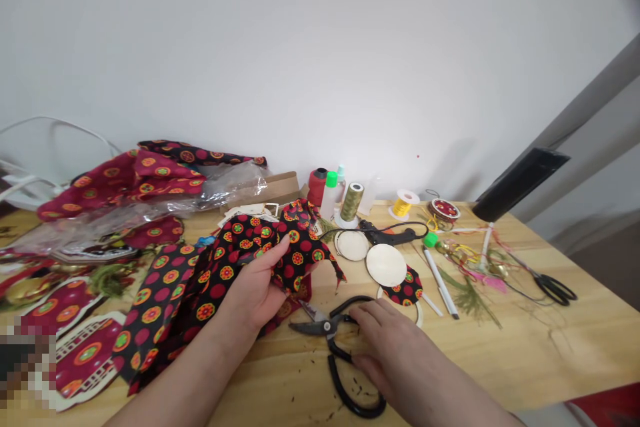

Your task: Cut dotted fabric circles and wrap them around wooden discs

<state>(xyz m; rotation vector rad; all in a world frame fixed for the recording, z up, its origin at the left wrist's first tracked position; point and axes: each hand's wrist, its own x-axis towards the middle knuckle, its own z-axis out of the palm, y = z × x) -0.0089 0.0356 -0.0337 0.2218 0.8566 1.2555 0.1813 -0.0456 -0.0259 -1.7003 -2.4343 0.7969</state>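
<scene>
Black cloth (244, 232) with red, orange and green round flower motifs is bunched in my left hand (256, 290). My thumb lies on top of the folds, and a narrow corner of cloth sticks out to the right. My right hand (387, 337) is at the black-handled scissors (327, 327), fingers by the upper loop and thumb by the lower one. Their blades are spread and point left, just below the cloth. Behind my right hand lie a white disc (386, 265) and a round piece covered in the same cloth (405, 285).
Spools of olive thread (353, 203) and yellow thread (403, 203) stand near the wall. A black glue gun (395, 235), a white marker (441, 283) and other scissors (554, 288) lie rightward. Maroon cloth (130, 177), plastic wrap and shaped patterned pieces (90, 357) crowd the left.
</scene>
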